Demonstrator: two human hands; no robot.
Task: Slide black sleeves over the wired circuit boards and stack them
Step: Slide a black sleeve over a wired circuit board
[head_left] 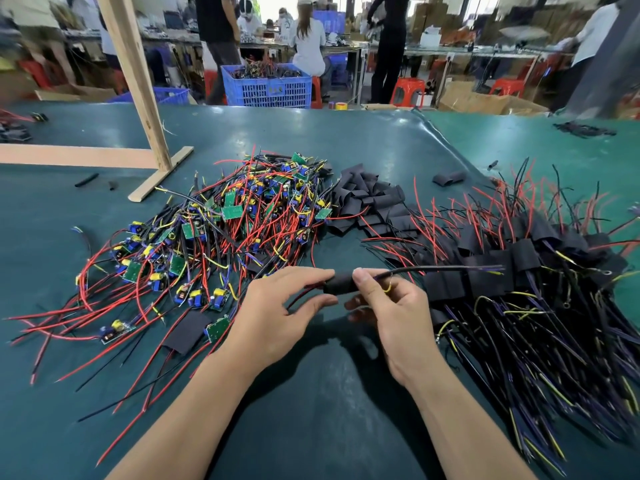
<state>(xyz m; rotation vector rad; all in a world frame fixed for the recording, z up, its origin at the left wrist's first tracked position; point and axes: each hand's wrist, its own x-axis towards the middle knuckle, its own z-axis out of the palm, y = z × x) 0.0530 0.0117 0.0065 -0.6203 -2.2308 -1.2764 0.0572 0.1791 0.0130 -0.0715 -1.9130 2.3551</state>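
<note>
Here, both hands hold one sleeve (341, 282) just above the tabletop (311, 393).

The left hand (277, 313) pinches the sleeve's left end, where red wires come out; the right hand (391, 306) pinches its right end between thumb and fingers, and a black lead runs on rightward from there. To the right lies one stack (519, 289) of sleeved boards, too many to count, their wires fanned out. Behind the hands sits one heap of empty sleeves (374, 206), and to the left one tangled pile of bare boards (214, 233) with red, black and yellow wires. One loose sleeve (188, 332) lies near the left wrist. Beyond the tabletop's far edge stands one blue crate (266, 88) filled with wired parts.
</note>
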